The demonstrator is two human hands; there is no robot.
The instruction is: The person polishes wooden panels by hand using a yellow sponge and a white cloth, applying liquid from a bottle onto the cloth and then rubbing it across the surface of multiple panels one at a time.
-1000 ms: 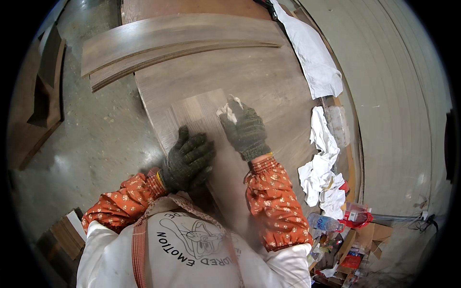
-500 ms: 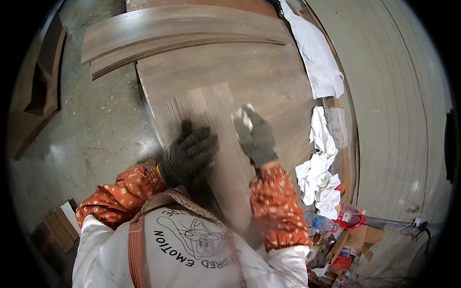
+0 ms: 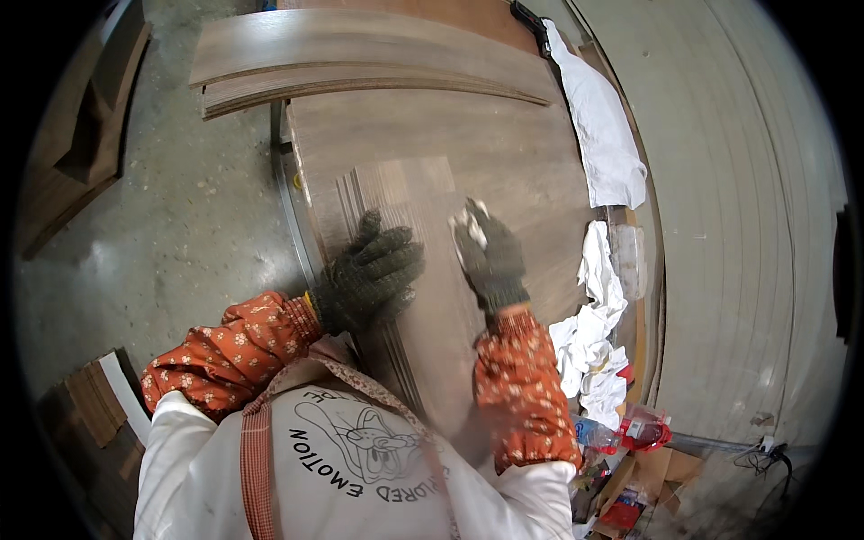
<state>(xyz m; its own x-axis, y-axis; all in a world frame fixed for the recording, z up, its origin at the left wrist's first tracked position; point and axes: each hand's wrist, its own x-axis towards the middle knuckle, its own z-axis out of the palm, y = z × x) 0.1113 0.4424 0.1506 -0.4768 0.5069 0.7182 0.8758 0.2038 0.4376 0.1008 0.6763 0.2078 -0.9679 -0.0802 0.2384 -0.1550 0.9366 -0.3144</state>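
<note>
Near the left edge of the table (image 3: 531,153), a stack of boards (image 3: 445,288): brown, narrow, set aslant, from the middle of the tabletop back toward the body. Slightly fanned at the left side, with several edges in view like steps. On top, toward that side, the left hand (image 3: 373,274), in a dark green glove (image 3: 342,297), back upward, across the boards. Fingers nearly side by side and pointing right, thumb spread apart toward the far end; pinching nothing visible. At the right edge of the boards, the right hand (image 3: 490,256), in a matching glove. Curled around a wad of white cloth (image 3: 473,229), with some of it out at the fingertips; cannot tell how tightly. Above both wrists, orange sleeves (image 3: 238,351) with pale flowers; between them, a white top (image 3: 360,504) with a printed cartoon. Across the table's far end, planks (image 3: 360,45) laid one over another, out past the left edge. Along the right edge, a white sheet (image 3: 607,126); nearer, crumpled rags (image 3: 605,297) beside a clear package (image 3: 628,261). Beyond the rags, at lower right, a bottle (image 3: 594,434), something red, and a cardboard box (image 3: 650,470). On the left, grey floor (image 3: 207,207), with brown panels (image 3: 99,117) farther up.
</note>
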